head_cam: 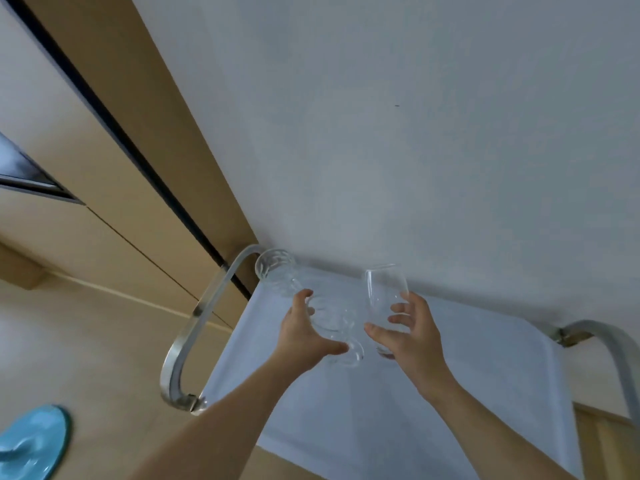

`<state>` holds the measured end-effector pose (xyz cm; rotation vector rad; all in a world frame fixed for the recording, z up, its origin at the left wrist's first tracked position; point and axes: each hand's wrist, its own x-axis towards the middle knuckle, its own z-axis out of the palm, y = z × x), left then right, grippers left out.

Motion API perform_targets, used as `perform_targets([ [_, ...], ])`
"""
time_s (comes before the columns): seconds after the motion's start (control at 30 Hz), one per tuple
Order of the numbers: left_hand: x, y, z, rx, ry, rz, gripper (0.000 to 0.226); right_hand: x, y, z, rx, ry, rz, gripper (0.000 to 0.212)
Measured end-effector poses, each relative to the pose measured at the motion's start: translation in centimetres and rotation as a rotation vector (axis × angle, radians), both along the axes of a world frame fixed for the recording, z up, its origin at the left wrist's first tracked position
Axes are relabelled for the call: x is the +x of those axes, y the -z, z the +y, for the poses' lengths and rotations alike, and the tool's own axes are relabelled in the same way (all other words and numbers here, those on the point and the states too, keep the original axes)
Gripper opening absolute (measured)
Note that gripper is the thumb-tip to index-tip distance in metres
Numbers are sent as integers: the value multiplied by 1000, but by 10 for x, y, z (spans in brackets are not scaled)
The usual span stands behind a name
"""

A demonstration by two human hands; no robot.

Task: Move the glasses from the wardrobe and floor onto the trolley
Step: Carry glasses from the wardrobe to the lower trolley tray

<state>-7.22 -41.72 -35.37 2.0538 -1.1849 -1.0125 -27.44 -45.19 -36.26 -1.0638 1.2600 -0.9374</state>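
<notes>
Hands hovering mid-frame over trolley [467, 358]: left hand [304, 332] gripping ribbed glass [298, 299], tilted; right hand [412, 334] gripping smooth glass [382, 299]. Bases nearly touching — risking clink or chip; tilted ribbed glass likely toppling if released.

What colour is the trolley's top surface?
White, a plain trolley top, seen in the head view.

Trolley top [450, 393] lies open between two metal handles [194, 327], wall [415, 133] just behind.
</notes>
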Motion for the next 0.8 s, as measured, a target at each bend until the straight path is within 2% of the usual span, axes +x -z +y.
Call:
perform_targets([
  [0.17,-5,25,-39,44,148,-132,116,-9,19,-17,40,55,8,83],
  [0.4,1,39,-80,48,239,-362,114,-11,33,-30,102,107,-8,79],
  [0.67,24,47,-118,60,420,-447,118,0,34,-30,142,138,-46,81],
  [0.8,36,43,-128,21,480,-631,110,11,33,-27,135,175,-42,82],
])
